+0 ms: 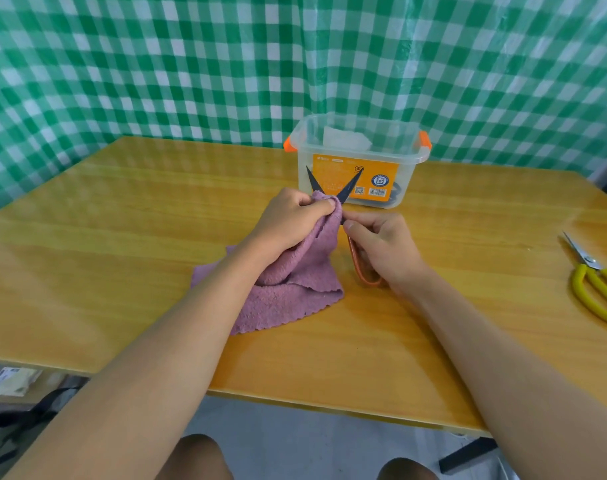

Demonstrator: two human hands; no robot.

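Knees [194,459] are seen lowest in the view, below the near edge of the counter [122,271], and both forearms are stretched forward over it. Wiping of the scissors [350,187] is judged to be under way, not finished. The cloth [288,289] is bunched against the blades near the pivot, while both dark tips are bare, spread in a V and pointed at the box [357,157]. How clean the blades are cannot be told. The outer length of each blade is judged to be left to do, and then the setting down of the pair. Yellow scissors [596,285] lie well apart at the right edge of the counter, untouched.

On the left hand [291,216] the fingers [315,204] are curled tightly, and a fold of cloth is pinched in them round the base of the blades. The rest of the cloth is draped down onto the counter. On the right hand [381,244] the fingers [354,226] are closed narrowly round the orange handle, with the thumb laid near the pivot. The scissors are thus held between the two hands, in front of the box. Whether the handle loop rests on the counter cannot be told.
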